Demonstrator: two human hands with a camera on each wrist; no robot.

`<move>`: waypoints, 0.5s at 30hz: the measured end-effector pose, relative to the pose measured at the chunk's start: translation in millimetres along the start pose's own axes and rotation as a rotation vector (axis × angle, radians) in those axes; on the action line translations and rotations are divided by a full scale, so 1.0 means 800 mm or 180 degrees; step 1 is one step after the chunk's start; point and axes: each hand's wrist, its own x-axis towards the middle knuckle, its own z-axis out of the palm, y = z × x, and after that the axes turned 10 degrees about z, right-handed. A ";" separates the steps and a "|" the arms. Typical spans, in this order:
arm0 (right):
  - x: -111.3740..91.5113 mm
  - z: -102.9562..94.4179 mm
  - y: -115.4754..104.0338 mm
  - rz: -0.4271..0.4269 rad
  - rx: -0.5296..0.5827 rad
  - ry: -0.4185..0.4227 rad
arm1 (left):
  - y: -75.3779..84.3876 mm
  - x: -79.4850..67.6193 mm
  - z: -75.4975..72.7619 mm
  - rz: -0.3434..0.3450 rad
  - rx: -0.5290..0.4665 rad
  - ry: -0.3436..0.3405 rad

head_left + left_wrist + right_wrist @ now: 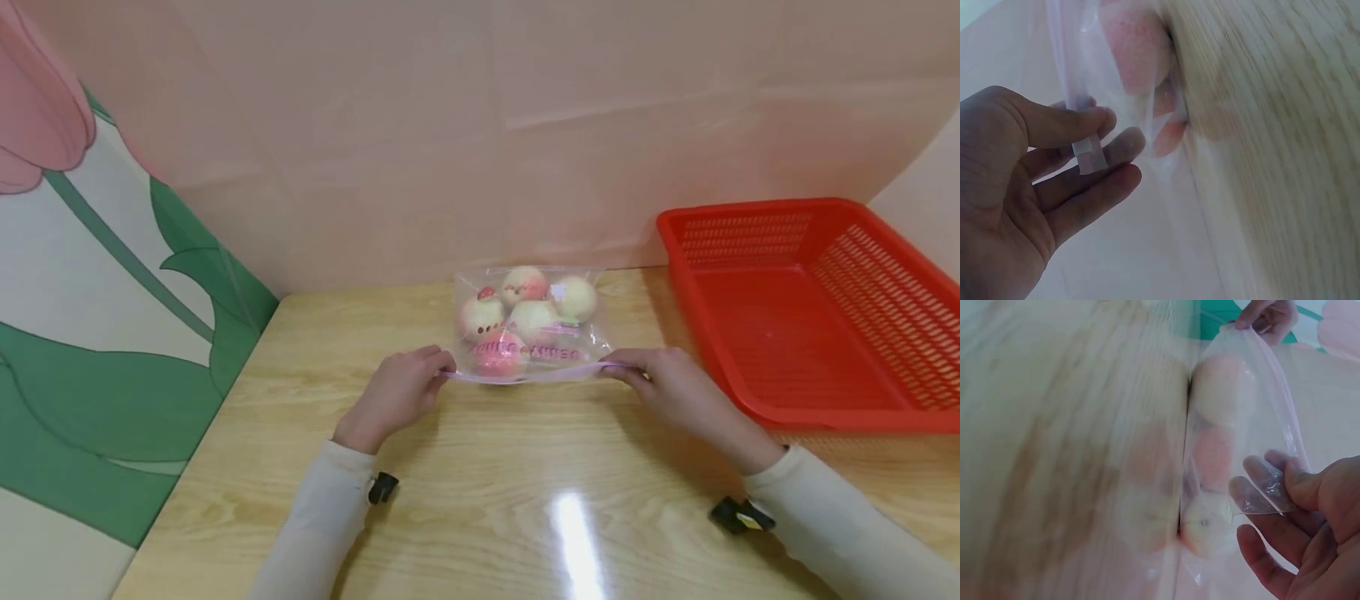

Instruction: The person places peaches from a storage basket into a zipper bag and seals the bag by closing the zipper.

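Note:
A clear zip bag (551, 337) with pink print holds several round pink-and-cream peaches (501, 354) and lies on the wooden table. My left hand (401, 387) pinches the left end of its pinkish zip edge (510, 381) between thumb and fingers. At the other end my right hand (667, 387) pinches the same edge, which is held taut between both hands. In the left wrist view, the zip strip (1079, 81) runs down between thumb and fingertips. The right wrist view has the bag's corner (1260, 497) under my thumb, with fingers behind the film.
A red plastic basket (738, 392) with slotted sides stands to the right, close to my right forearm. Behind the table rises a pinkish covered wall (390, 150). A panel with painted flowers and leaves (112, 400) borders the left side.

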 end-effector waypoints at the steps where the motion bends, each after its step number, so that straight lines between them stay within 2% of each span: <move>1: 0.001 -0.001 0.000 0.0039 0.0019 -0.0012 | -0.001 0.000 0.000 -0.0036 -0.0023 0.0029; 4: 0.004 -0.003 -0.001 0.0239 0.0167 -0.0096 | -0.002 0.002 -0.003 -0.0237 -0.0142 0.0093; 7: 0.008 -0.006 -0.002 0.0485 0.0340 -0.0173 | -0.002 0.005 -0.005 -0.0573 -0.0377 0.0137; 12: 0.014 -0.005 -0.005 0.0741 0.0365 -0.0252 | -0.002 0.007 -0.002 -0.1205 -0.1031 0.0301; 15: 0.019 -0.003 -0.009 0.0741 0.0227 -0.0237 | 0.000 0.005 0.002 -0.1480 -0.1401 0.0456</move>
